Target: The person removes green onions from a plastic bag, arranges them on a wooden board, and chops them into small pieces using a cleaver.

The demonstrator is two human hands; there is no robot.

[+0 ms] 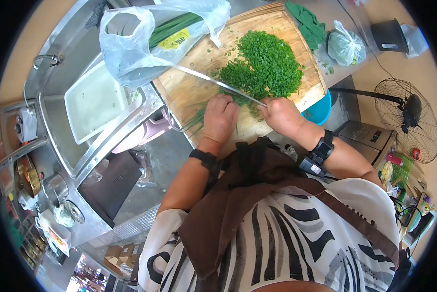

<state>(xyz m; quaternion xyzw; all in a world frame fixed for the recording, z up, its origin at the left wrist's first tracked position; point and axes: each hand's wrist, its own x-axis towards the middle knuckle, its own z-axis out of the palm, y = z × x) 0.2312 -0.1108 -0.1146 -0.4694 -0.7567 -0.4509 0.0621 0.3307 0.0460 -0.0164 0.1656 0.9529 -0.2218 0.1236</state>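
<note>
My right hand point(282, 116) is wrapped round the handle of a long knife point(213, 80), whose blade points away to the upper left above the cutting board. With fingers curled, my left hand point(221, 117) presses down on a thin bunch of green onions point(195, 120) at the near side of the wooden cutting board point(179, 97). Cut ends of the stalks show by its fingertips, close to the blade. A big heap of chopped green onions point(272, 63) covers the board's far right part.
A plastic bag point(131, 53) with whole green onions lies on the board's left corner. Left is a metal sink point(55, 129) holding a white tub point(94, 104). A green cloth point(306, 24) and tied bag point(346, 45) lie right. A blue bucket point(320, 109) stands below; a fan point(410, 112) stands far right.
</note>
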